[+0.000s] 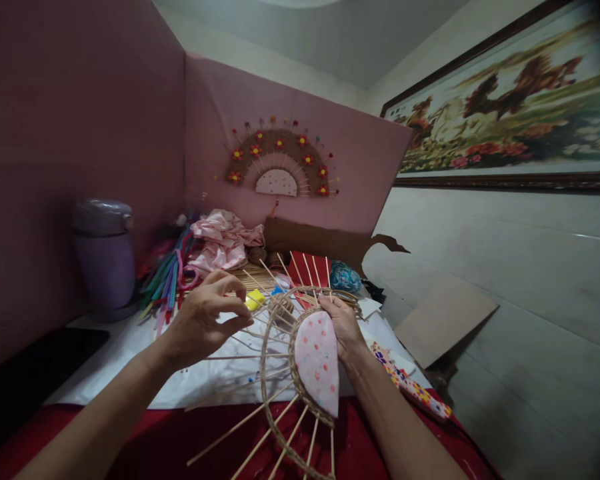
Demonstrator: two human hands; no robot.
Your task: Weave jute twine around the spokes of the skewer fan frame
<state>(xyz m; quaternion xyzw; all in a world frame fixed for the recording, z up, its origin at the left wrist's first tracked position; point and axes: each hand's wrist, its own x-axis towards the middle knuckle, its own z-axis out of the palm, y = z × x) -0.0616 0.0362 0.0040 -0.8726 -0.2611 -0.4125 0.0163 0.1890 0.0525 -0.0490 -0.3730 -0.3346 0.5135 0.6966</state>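
Observation:
My right hand (341, 327) grips the upper end of a half-round piece (316, 363) covered in pale cloth with red dots. Thin wooden sticks fan out from its curved edge, and a braided cord (264, 373) arcs across them. Left of the sticks, my left hand (213, 319) is raised with thumb and forefinger pinched together near a stick; what lies between the fingertips is too small to make out. A ball of brown twine (281, 307) sits behind the sticks.
A purple lidded container (105, 260), coloured pipe cleaners (169, 283) and crumpled pink cloth (223, 240) stand at the left and back. Behind are blue yarn (345, 276), brown cardboard (315, 241) and a flowered fan-shaped piece (279, 157). A flowered glue-gun-like tool (420, 393) lies right.

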